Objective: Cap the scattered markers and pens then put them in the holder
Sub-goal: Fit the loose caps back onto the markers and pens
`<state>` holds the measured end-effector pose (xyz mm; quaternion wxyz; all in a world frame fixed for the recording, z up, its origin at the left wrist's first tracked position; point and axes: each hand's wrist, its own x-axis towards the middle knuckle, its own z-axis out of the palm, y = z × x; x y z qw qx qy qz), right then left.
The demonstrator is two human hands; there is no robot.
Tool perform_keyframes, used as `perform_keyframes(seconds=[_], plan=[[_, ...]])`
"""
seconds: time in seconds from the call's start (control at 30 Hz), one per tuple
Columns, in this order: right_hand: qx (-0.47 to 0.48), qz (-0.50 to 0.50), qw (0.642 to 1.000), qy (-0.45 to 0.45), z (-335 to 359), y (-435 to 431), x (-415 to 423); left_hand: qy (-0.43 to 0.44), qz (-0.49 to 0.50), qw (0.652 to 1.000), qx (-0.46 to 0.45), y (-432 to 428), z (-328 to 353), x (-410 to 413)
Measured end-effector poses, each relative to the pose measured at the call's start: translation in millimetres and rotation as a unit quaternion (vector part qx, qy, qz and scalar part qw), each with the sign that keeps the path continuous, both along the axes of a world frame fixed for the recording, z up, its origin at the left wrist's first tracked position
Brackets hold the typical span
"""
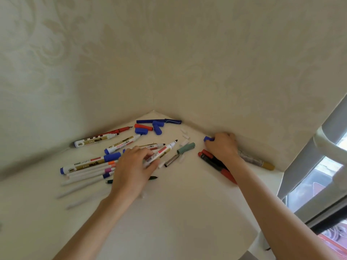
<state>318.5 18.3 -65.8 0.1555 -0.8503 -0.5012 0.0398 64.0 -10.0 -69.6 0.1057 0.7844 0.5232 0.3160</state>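
Your left hand (135,162) curls its fingers round the near end of a white-barrelled marker (167,148) with a red-and-gold label and a bare black tip, lying mid-table and pointing far-right. Your right hand (222,145), by the far right wall, pinches a small blue plastic cap (208,139) in curled fingers. Also on the white tabletop (178,203): loose blue caps (157,128) far centre, slim white pens (88,173) left, and a red-and-black marker (216,164) beside your right wrist.
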Motion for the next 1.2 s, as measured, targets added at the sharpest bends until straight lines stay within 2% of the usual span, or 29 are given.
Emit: perform_keyframes(seconds=[0.1, 0.17, 0.23, 0.37, 0.4, 0.47, 0.8, 0.93, 1.2], plan=[[0.032, 0.047, 0.998, -0.013, -4.5, 1.0, -1.5, -0.044, 0.006, 0.999, 0.005, -0.8, 2.9, -19.8], [0.134, 0.088, 0.987, 0.025, -3.2, -3.5, -8.9, -0.087, -0.005, 0.996, -0.003, -2.1, 4.3, -31.5], [0.219, 0.151, 0.954, 0.141, 8.9, -11.5, -21.3, -0.113, -0.018, 0.993, -0.005, -2.0, 6.0, -41.6], [0.203, 0.281, 0.851, 0.394, 28.5, -34.5, -63.5, -0.088, -0.026, 0.996, 0.023, 0.9, 0.7, -55.8], [0.214, 0.29, 0.826, 0.433, 27.0, -38.7, -73.0, -0.085, -0.028, 0.996, 0.022, 1.0, -1.9, -57.7], [0.225, 0.302, 0.801, 0.465, 20.7, -41.7, -83.6, -0.094, -0.031, 0.995, 0.012, 0.1, -4.5, -59.0], [0.198, 0.328, 0.818, 0.428, 11.8, -44.8, -90.4, -0.092, -0.063, 0.994, 0.021, -5.4, -5.2, -58.9], [0.193, 0.343, 0.838, 0.379, 11.8, -48.4, -94.9, -0.051, -0.08, 0.994, 0.044, -5.6, -4.7, -61.3], [0.227, 0.376, 0.82, 0.368, 17.6, -51.5, -86.5, -0.045, -0.105, 0.992, 0.046, -5.2, -1.0, -65.9]])
